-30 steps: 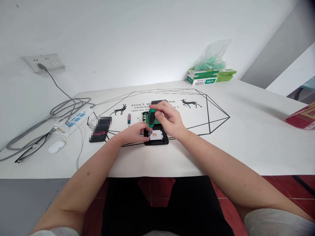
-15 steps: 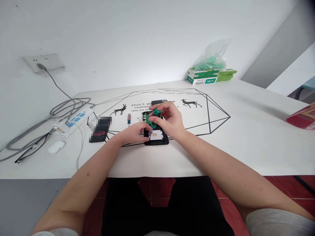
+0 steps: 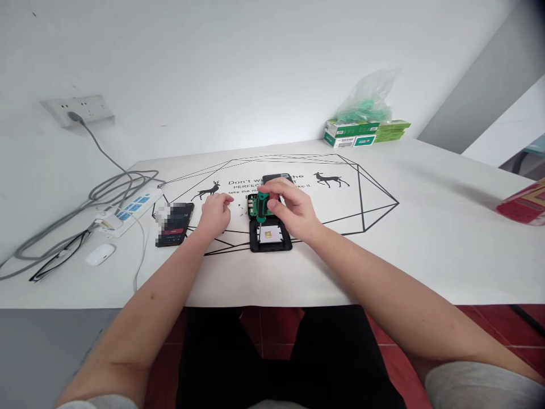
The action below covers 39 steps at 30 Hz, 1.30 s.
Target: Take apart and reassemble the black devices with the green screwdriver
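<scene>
Head view: both hands are over the white surface [image 3: 323,278], near the open black case [image 3: 271,247].
Left hand: the left hand [image 3: 215,216] was at the case before, but now it has gone left, apart from it. Its fingers are bent (I cannot tell if they pinch anything). It covers the spot where the small screwdriver was.
Right hand: the right hand [image 3: 286,204] pinches the green screwdriver [image 3: 262,205] by its handle, which stands up straighter than a moment ago. The metal end points down into the case.
Case: it lies flat, with a pale plate [image 3: 274,234] and gold square inside. The green board [image 3: 251,209] is just behind it.
Tiny bits: some tiny bits [image 3: 242,215] sit between the left hand and the board.
Edges: the front edge is nearer the person than the case. A phone [image 3: 175,226] is left of the left hand. A wide stretch of surface runs from the right hand to the red pack [image 3: 525,205].
</scene>
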Each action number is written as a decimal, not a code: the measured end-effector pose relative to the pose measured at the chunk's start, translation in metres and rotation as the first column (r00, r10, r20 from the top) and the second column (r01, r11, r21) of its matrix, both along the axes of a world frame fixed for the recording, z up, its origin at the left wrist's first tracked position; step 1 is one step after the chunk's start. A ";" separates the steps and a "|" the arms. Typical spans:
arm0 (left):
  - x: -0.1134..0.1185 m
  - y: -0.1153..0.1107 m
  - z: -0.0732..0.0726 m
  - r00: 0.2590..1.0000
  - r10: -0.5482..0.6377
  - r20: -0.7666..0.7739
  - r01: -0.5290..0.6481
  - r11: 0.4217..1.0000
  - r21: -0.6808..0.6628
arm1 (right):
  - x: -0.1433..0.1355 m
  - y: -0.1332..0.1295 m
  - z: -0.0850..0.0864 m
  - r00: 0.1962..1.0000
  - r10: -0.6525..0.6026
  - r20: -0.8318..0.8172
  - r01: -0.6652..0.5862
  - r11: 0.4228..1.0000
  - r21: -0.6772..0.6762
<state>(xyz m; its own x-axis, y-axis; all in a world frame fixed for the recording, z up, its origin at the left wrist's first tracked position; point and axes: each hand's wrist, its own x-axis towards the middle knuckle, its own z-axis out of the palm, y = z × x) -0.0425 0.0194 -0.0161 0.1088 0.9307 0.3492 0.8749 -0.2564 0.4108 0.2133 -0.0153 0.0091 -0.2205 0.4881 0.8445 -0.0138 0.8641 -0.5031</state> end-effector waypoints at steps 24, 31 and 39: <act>0.013 -0.004 -0.004 0.989 -0.064 -0.136 0.047 0.991 -0.127 | -0.010 0.002 -0.009 0.990 0.061 -0.131 -0.089 0.971 -0.221; 0.012 -0.004 -0.005 0.987 -0.071 -0.144 0.053 0.991 -0.126 | -0.003 -0.004 -0.003 0.997 0.077 -0.019 -0.079 0.986 -0.146; 0.015 -0.008 -0.002 0.983 -0.072 -0.169 0.050 0.990 -0.129 | -0.007 0.001 -0.004 1.000 -0.025 -0.017 0.024 0.995 -0.095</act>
